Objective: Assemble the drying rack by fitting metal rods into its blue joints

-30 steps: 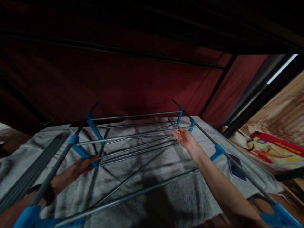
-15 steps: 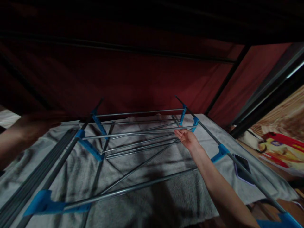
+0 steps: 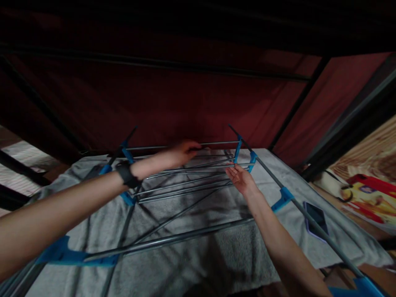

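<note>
A metal frame with grey tubes and blue plastic joints, like a drying rack (image 3: 185, 236), stands over a grey towel-like cloth (image 3: 235, 255). My right hand (image 3: 240, 178) is palm up at the right end of a thin metal rod (image 3: 213, 166), its fingers curled at the rod with the palm showing. My left hand (image 3: 185, 152), motion-blurred, reaches across above the far rods; whether it touches one cannot be made out. A dark watch (image 3: 126, 174) circles the left wrist. Blue joints (image 3: 253, 161) sit just right of my right hand.
A phone (image 3: 316, 220) lies on the cloth beyond the right side tube. Farther right are a red and yellow package (image 3: 371, 198) and a wood-grained surface (image 3: 368, 148). Dark red fabric (image 3: 185, 103) with black poles (image 3: 292, 107) closes off the back.
My left hand has swung from the far left to the middle, above the far rods. My right hand stays at the same rod, its fingers slightly more curled. The view has shifted a little.
</note>
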Motion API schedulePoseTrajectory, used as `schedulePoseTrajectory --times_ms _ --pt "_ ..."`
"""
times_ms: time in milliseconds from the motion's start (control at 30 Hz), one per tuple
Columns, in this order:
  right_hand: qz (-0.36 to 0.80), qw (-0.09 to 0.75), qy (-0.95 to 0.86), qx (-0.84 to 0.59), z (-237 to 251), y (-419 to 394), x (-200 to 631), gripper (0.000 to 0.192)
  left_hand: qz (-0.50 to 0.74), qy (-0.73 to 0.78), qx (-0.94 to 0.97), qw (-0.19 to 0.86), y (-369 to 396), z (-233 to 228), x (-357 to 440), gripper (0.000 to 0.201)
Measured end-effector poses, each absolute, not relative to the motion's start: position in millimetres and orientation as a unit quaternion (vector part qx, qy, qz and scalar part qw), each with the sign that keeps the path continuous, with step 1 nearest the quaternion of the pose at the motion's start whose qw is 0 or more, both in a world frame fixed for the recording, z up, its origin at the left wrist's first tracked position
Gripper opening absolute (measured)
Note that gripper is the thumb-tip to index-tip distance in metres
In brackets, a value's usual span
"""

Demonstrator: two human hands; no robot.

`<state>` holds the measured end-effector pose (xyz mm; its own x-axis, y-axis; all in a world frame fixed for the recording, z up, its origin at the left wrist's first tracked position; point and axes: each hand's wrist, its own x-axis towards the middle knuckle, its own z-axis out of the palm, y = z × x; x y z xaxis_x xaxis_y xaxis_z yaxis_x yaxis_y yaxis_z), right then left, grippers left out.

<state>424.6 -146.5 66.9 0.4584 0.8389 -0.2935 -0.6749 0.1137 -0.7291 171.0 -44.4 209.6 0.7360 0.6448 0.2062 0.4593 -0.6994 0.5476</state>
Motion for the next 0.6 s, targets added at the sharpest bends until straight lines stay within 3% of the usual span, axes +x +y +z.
schedulePoseTrajectory --times_ms 167,300,367,500,600 --pt "0.519 0.736 -0.117 -0.419 58.4 -145.8 422.6 0.015 0.09 0.22 0.953 0.187 -64.4 175.4 307.4 0.029" --pt "0.498 0.745 -0.163 -0.414 53.3 -140.2 421.8 0.006 0.078 0.204 0.963 0.155 -80.7 149.5 381.7 0.026" --pt "0.491 0.739 -0.184 -0.423 50.9 -140.1 423.5 0.005 0.083 0.215 0.959 0.163 -83.1 137.9 404.0 0.025" --pt "0.482 0.704 -0.232 -0.467 39.0 -154.8 437.7 0.025 0.084 0.251 0.95 0.167 -77.8 121.6 424.1 0.022" --pt "0.357 0.702 -0.253 -0.562 25.3 -169.9 459.8 0.031 0.085 0.261 0.948 0.164 -72.3 115.5 426.8 0.023"
